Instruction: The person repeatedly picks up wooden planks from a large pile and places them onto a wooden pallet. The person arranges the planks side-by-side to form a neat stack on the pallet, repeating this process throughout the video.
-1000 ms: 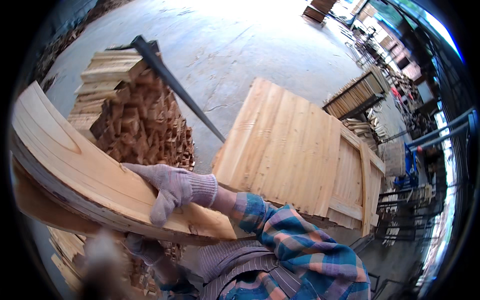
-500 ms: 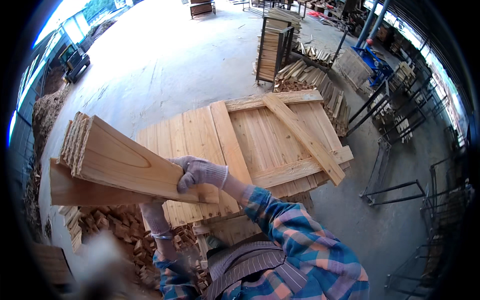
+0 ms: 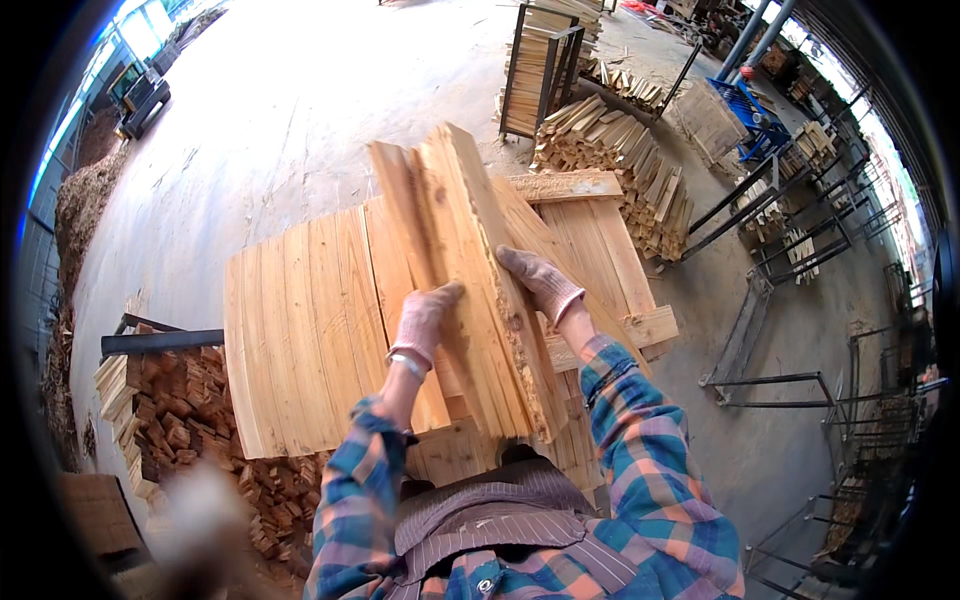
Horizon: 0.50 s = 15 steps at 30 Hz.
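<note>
Both my hands, in knitted work gloves, hold a bundle of wooden boards [image 3: 463, 235] tilted up over the stacked planks. My left hand [image 3: 427, 318] grips its left side, with the thumb over the near board. On the opposite side my right hand [image 3: 540, 281] presses its fingers against the outer face. Under the bundle lies a wide layer of pale planks [image 3: 300, 330], side by side. A crosswise batten [image 3: 567, 186] runs along the far right of the stack, and a second batten [image 3: 650, 327] along its near right. The bundle partly covers a slanting board [image 3: 535, 225].
Short offcuts [image 3: 190, 410] fill a metal-framed bin at the lower left. Loose slats [image 3: 620, 165] lie piled on the floor beyond the stack, beside a rack of slats [image 3: 540, 80]. Metal frames [image 3: 770, 390] stand to the right. A vehicle [image 3: 140, 98] is far left.
The boards have swung from the left to the middle of the stack and turned more upright. My right hand has moved to their right side; my left hand has come up onto their left side.
</note>
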Available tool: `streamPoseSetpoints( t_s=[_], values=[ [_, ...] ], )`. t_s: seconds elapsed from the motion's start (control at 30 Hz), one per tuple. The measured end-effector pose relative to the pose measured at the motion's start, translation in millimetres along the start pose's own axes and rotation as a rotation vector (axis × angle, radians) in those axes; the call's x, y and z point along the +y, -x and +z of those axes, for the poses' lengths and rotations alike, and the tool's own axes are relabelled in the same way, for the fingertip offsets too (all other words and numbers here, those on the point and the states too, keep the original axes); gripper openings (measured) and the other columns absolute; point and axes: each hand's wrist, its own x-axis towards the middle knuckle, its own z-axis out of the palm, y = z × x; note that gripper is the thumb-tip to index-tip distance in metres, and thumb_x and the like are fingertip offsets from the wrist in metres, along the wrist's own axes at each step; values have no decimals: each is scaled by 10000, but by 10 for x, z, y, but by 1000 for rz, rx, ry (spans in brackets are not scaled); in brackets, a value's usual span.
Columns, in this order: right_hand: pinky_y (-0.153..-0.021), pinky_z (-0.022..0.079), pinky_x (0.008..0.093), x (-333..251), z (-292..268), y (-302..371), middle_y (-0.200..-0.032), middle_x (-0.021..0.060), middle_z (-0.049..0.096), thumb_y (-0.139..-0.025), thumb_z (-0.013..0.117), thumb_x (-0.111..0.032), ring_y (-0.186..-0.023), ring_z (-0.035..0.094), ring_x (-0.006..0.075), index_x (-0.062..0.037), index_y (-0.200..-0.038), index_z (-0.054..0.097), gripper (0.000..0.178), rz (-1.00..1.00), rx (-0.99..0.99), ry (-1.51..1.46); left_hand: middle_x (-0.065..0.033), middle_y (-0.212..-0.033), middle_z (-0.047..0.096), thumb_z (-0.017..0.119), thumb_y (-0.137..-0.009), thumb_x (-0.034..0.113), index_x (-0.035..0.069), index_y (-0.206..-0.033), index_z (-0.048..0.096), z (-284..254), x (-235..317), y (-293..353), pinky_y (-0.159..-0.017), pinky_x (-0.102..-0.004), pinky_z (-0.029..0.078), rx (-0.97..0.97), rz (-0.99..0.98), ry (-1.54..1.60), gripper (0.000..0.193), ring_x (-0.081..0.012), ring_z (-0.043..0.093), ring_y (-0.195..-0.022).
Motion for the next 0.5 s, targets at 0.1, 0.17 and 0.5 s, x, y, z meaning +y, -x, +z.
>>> streamPoseSetpoints(
  t_s=[0.1, 0.17, 0.5],
  values=[
    [-831, 500, 318, 306, -327, -363, -1060, 121, 676, -791, 733, -489, -939, 617, 179, 16, -1192, 601, 658, -35, -10, 375, -135, -951, 678, 499, -967, 151, -81, -1098, 601, 379, -1320, -202, -695, -260, 520, 210, -462, 643, 285, -193, 647, -823],
    [-843, 490, 319, 416, -588, -53, -1062, 118, 675, -779, 752, -453, -948, 612, 190, 17, -1195, 598, 646, 20, 6, 154, -178, -907, 674, 365, -1021, 269, -95, -1141, 556, 648, -921, -177, -734, -292, 488, 211, -649, 763, 428, -216, 613, -837],
    [-940, 462, 317, 560, -652, 20, -1199, 163, 630, -810, 755, -359, -1084, 580, 208, 1, -1362, 486, 712, -6, 49, 104, -217, -921, 688, 806, -725, 379, 12, -1196, 544, 336, -135, -114, -698, -420, 536, 300, -777, -356, 652, -336, 680, -833]
  ],
)
